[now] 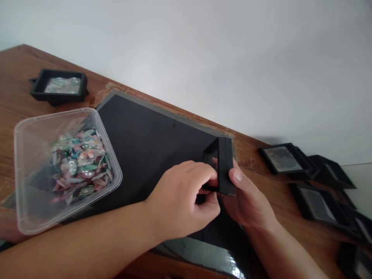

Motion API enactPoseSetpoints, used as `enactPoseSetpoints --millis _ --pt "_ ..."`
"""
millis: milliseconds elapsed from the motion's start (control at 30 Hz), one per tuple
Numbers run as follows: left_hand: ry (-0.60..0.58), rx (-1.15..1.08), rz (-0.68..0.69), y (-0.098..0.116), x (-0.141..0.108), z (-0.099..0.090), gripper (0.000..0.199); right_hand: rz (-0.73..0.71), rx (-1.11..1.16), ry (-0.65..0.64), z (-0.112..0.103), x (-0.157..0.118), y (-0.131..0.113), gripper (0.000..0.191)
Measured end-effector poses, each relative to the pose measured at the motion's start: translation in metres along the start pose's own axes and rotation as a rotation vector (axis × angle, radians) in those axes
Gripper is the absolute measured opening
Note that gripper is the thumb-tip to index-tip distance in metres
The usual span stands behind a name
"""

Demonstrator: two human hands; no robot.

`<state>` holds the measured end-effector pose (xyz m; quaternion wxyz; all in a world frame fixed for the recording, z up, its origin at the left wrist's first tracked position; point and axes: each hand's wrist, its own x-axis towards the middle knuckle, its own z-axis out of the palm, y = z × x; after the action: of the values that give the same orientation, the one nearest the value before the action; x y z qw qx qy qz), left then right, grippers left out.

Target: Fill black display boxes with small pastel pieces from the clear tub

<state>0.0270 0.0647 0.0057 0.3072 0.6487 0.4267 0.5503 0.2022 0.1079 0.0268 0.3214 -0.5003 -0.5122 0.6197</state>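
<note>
A: Upper left of frame: one black frame box [59, 86] lying flat on the wooden table [17, 77]. Below it, a clear plastic tub [37, 193] of coloured bits, looks well filled.

B: Centre?

A: A black mat [145, 143]. Left hand [180, 201] has fingers curled narrow, pinching the near edge of a small black frame [222, 164]. Right hand [247, 201] grips its outer side, thumb on top.

B: Orientation?

A: On edge, long axis upright, open face turned left. Possibly empty; too dark to tell.

B: Right side?

A: Several frames [314, 182] laid flat.
</note>
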Motion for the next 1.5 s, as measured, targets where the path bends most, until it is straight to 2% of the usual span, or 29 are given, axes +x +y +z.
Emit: enactPoseSetpoints --millis 133,233,367,433,533,667,800,1300,1400,1500 --pt "-0.027 -0.055 -0.029 -0.002 -0.001 0.002 0.015 -0.027 0.043 -0.051 0.009 -0.001 -0.006 0.075" --pt "-0.04 -0.105 -0.075 -0.001 -0.001 0.002 0.015 0.008 0.075 -0.058 0.012 -0.001 -0.007 0.077" --pt "-0.018 -0.325 -0.259 0.002 0.002 0.002 0.011 0.049 0.124 0.02 0.013 0.003 -0.004 0.092" --pt "0.036 -0.48 -0.364 0.003 0.005 0.001 0.012 0.067 0.128 0.032 0.013 0.007 -0.002 0.088" --pt "0.093 -0.656 -0.449 0.003 0.009 -0.001 0.014 0.104 0.117 -0.052 0.011 0.014 -0.001 0.074" --pt "0.112 -0.702 -0.452 0.003 0.009 -0.002 0.018 0.116 0.07 -0.07 0.008 0.017 0.001 0.063" --pt "0.135 -0.664 -0.444 0.005 0.004 0.0 0.017 0.075 -0.07 -0.061 0.007 0.017 0.003 0.061" --pt "0.195 -0.609 -0.41 0.002 0.007 0.001 0.022 0.09 -0.197 -0.02 0.013 0.012 0.001 0.071" --pt "0.23 -0.606 -0.423 0.002 0.008 0.0 0.024 0.074 -0.21 -0.051 0.012 0.011 0.001 0.07" --pt "0.207 -0.627 -0.459 0.003 0.009 -0.001 0.024 0.028 -0.216 -0.083 0.007 0.01 0.002 0.076"
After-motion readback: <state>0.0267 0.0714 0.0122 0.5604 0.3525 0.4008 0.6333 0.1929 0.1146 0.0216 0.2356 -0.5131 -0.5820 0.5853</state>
